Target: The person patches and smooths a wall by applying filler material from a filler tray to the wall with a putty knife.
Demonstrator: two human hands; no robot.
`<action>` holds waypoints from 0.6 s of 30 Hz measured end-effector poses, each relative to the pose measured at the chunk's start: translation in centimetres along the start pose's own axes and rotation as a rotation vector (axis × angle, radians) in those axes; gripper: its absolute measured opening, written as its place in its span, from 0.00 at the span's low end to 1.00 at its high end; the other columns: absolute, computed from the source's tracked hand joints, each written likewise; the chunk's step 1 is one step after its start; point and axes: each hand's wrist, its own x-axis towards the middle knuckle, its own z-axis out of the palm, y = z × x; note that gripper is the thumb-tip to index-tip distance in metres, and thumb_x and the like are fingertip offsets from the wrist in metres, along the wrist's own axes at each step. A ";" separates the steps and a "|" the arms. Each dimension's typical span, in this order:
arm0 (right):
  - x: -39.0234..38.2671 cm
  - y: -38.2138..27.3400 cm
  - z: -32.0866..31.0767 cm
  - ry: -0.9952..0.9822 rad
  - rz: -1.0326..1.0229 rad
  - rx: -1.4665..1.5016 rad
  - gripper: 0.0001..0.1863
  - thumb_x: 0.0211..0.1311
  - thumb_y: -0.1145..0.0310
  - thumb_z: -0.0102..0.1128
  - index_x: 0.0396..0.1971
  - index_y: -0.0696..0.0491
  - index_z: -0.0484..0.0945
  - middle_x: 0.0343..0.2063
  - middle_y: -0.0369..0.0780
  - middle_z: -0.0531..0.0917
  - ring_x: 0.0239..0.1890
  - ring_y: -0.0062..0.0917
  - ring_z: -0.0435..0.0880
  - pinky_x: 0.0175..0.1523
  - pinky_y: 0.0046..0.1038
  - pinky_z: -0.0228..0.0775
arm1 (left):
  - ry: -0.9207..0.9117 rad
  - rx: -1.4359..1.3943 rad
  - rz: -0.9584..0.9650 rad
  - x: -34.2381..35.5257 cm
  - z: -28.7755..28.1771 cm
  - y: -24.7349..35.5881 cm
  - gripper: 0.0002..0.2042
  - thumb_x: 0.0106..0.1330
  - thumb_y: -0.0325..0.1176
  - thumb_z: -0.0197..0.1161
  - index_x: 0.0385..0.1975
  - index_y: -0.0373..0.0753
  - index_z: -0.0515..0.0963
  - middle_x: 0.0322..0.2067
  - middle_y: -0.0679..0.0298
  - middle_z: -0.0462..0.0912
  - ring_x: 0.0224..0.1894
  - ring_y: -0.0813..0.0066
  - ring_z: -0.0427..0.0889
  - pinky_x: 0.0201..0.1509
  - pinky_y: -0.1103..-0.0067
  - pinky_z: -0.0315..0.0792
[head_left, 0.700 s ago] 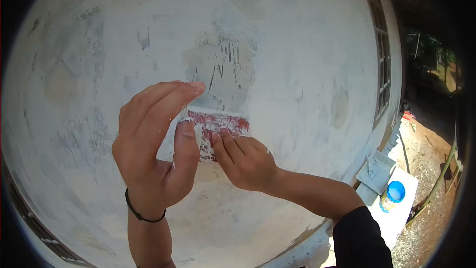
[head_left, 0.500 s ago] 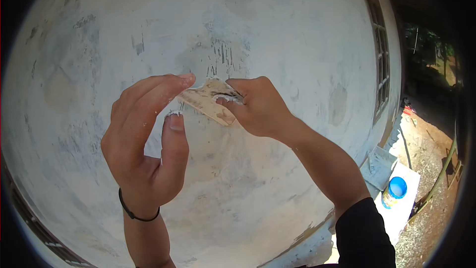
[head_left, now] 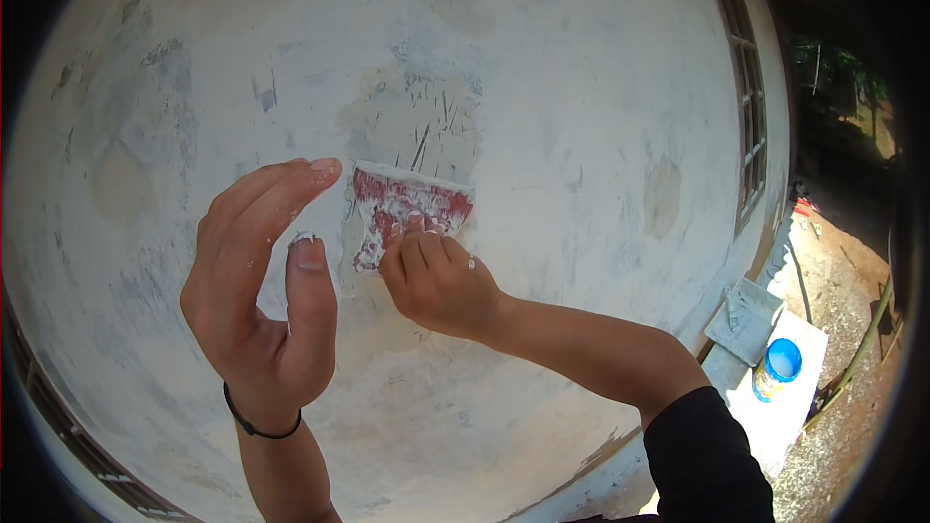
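My right hand (head_left: 431, 276) grips a wide flat scraper (head_left: 412, 194), red and smeared with white paste, its fingers pressed on the face and its blade lying against the pale plastered wall (head_left: 572, 116). Above the blade is a patch (head_left: 431, 131) of streaky grey and beige with dark scratches. My left hand (head_left: 262, 281) is raised left of the scraper, fingers curved and thumb apart, with nothing in it and white paste on the fingertips. It wears a dark band at the wrist.
A barred window (head_left: 746, 116) runs along the right of the wall. Below right, a square grey tray (head_left: 741, 315) and a blue-rimmed bucket (head_left: 775, 378) stand on a pale board (head_left: 794, 431). A green pole (head_left: 848, 368) lies on the ground beside them.
The scraper has turned from showing its tan face to lying flat with the red face out, higher than at first. My left hand has shifted left, away from it.
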 end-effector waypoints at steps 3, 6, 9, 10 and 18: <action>-0.6 -1.6 -3.0 0.056 0.214 0.367 0.04 0.51 0.76 0.60 0.25 0.61 0.75 0.21 0.44 0.79 0.20 0.22 0.74 0.22 0.22 0.65 | -0.019 -0.013 0.006 0.1 0.8 0.3 0.16 0.52 0.21 0.51 0.41 0.31 0.78 0.39 0.55 0.83 0.44 0.59 0.81 0.49 0.72 0.73; 1.0 1.4 -4.3 -0.026 0.495 0.817 0.05 0.54 0.73 0.60 0.26 0.60 0.76 0.19 0.44 0.79 0.19 0.24 0.74 0.22 0.26 0.65 | -0.042 -0.007 -0.002 0.4 0.5 0.7 0.16 0.53 0.22 0.51 0.42 0.32 0.78 0.39 0.54 0.83 0.44 0.60 0.81 0.49 0.72 0.74; 4.2 7.1 -3.2 -0.420 0.898 1.182 0.11 0.58 0.68 0.61 0.24 0.62 0.75 0.19 0.46 0.80 0.19 0.27 0.75 0.26 0.27 0.64 | -0.025 -0.021 -0.010 0.2 0.0 0.6 0.16 0.54 0.22 0.51 0.42 0.32 0.78 0.39 0.54 0.83 0.44 0.60 0.81 0.49 0.72 0.73; 3.9 9.0 -1.3 -0.388 0.922 1.082 0.11 0.57 0.67 0.62 0.27 0.62 0.77 0.20 0.46 0.80 0.21 0.26 0.75 0.29 0.28 0.65 | -0.020 -0.030 -0.011 0.3 0.1 0.6 0.15 0.54 0.22 0.51 0.41 0.32 0.78 0.39 0.55 0.83 0.44 0.60 0.81 0.49 0.72 0.73; 2.9 17.7 -2.0 -0.060 1.060 0.674 0.09 0.56 0.68 0.59 0.26 0.59 0.79 0.19 0.41 0.81 0.20 0.26 0.77 0.27 0.29 0.68 | -0.045 -0.025 -0.035 -0.1 0.1 0.2 0.14 0.54 0.23 0.51 0.40 0.32 0.79 0.39 0.55 0.84 0.44 0.60 0.81 0.48 0.71 0.74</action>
